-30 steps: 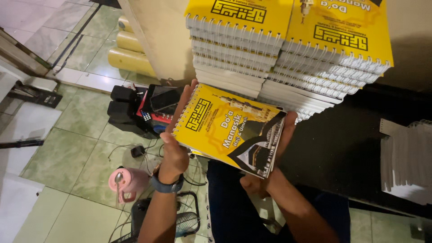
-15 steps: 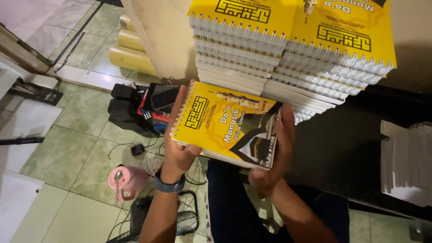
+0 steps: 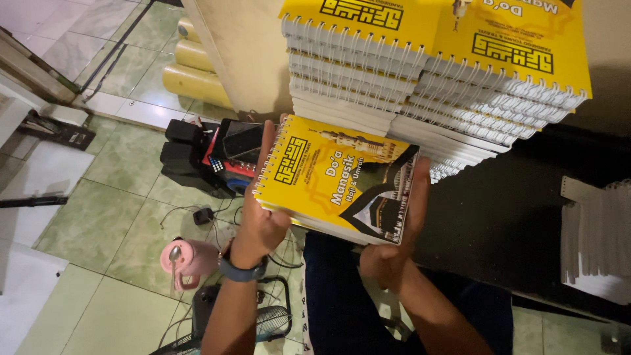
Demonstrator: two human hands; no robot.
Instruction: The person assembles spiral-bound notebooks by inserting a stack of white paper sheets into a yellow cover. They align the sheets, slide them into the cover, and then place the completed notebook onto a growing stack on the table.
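Head view looks down past a tiled floor (image 3: 118, 217) on the left, where a pink mug (image 3: 187, 260) with a spoon in it stands beside a black fan (image 3: 263, 322). Just above them sits a black and red device (image 3: 210, 154) with cables trailing from it, and yellow rolls (image 3: 194, 72) lie farther up against the base of a pale wall. Next comes the left hand (image 3: 259, 220), with a dark watch at the wrist, grasping the spiral-bound edge of a yellow booklet (image 3: 335, 177). That booklet is held tilted in the air, in front of two tall stacks of like booklets (image 3: 434, 72) resting on a dark table (image 3: 519, 210). On its far edge the right hand (image 3: 394, 243) grips it, fingers flat along the side. Farthest right lies a pile of white sheets (image 3: 598, 240).
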